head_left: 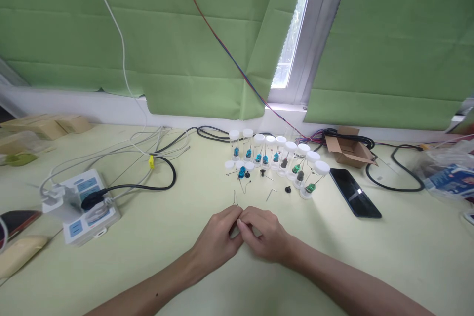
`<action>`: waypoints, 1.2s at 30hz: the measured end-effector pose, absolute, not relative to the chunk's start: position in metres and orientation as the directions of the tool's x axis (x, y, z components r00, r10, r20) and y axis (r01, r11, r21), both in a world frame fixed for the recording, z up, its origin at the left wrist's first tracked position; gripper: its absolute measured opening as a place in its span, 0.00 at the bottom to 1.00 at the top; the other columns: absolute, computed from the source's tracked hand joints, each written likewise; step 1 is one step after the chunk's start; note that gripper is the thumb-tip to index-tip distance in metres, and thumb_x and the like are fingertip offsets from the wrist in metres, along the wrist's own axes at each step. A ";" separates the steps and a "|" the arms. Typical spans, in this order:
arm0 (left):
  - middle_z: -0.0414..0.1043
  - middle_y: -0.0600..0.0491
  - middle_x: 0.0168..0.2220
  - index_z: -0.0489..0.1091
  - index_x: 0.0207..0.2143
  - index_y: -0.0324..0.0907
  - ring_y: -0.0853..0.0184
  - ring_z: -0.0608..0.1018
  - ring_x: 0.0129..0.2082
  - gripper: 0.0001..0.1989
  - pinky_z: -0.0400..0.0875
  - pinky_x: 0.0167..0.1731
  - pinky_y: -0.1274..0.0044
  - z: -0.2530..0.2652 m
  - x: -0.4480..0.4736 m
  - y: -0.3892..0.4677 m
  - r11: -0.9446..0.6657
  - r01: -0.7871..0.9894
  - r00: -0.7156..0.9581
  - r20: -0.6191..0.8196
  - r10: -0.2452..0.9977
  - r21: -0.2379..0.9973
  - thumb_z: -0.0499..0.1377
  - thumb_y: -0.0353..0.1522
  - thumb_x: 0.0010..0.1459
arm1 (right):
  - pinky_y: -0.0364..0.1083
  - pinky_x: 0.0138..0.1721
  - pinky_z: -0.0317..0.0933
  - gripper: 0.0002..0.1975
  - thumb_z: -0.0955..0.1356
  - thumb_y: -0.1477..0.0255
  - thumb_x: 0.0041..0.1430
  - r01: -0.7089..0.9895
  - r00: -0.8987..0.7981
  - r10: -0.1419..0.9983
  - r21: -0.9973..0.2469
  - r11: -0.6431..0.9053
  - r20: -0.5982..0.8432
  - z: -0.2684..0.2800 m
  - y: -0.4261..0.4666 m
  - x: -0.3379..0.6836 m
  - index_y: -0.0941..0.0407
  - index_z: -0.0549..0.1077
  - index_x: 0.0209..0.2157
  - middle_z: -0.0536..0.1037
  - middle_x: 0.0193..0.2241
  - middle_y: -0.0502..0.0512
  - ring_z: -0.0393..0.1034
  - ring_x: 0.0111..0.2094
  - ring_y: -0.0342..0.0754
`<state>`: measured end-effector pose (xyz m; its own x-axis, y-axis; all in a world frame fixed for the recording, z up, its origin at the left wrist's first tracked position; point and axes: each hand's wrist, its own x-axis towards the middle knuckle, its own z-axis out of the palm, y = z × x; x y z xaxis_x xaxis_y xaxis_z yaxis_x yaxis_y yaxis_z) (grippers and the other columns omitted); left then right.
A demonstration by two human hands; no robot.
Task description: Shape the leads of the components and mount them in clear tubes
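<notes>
My left hand and my right hand meet at the fingertips low in the middle of the view. Both are closed, with thumbs and forefingers pinched together; whatever lies between them is hidden. Just beyond the fingertips shows a thin bent metal wire, and I cannot tell whether it is held or lies on the table. Farther back stand several clear vials with white caps, holding small blue, green and dark pieces. Near them lie loose blue pieces, a black round piece and a small hex key.
A black phone lies to the right, before an open cardboard box. On the left sits a white power strip with plugs and a black cable. A plastic bag is at the far right of the table.
</notes>
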<state>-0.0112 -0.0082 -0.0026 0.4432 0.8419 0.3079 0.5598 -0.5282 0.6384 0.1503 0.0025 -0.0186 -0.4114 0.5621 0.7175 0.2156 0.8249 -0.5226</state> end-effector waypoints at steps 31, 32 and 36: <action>0.65 0.57 0.26 0.57 0.26 0.44 0.70 0.65 0.23 0.08 0.58 0.23 0.79 -0.002 -0.011 -0.008 -0.526 0.556 0.446 0.303 0.842 0.644 0.51 0.25 0.56 | 0.43 0.26 0.62 0.09 0.60 0.77 0.64 0.234 -0.419 0.570 -0.523 0.820 0.707 -0.019 0.003 0.150 0.54 0.62 0.29 0.72 0.25 0.52 0.66 0.26 0.44; 0.65 0.57 0.26 0.57 0.27 0.44 0.70 0.65 0.23 0.08 0.58 0.23 0.79 -0.002 -0.011 -0.008 -0.527 0.556 0.447 0.304 0.841 0.642 0.51 0.25 0.56 | 0.43 0.26 0.61 0.09 0.60 0.77 0.64 0.236 -0.417 0.570 -0.521 0.820 0.708 -0.019 0.003 0.150 0.54 0.61 0.29 0.71 0.24 0.52 0.66 0.25 0.44; 0.65 0.57 0.26 0.58 0.27 0.44 0.71 0.65 0.23 0.08 0.58 0.23 0.79 -0.003 -0.011 -0.008 -0.526 0.559 0.447 0.301 0.842 0.641 0.52 0.24 0.56 | 0.43 0.27 0.62 0.09 0.60 0.78 0.64 0.229 -0.415 0.572 -0.528 0.818 0.707 -0.018 0.003 0.150 0.54 0.62 0.29 0.72 0.25 0.52 0.66 0.26 0.44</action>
<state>-0.0109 -0.0076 -0.0030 0.4468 0.8424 0.3012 0.5593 -0.5258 0.6408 0.1503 0.0029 -0.0183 -0.4145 0.5724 0.7074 0.2290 0.8180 -0.5277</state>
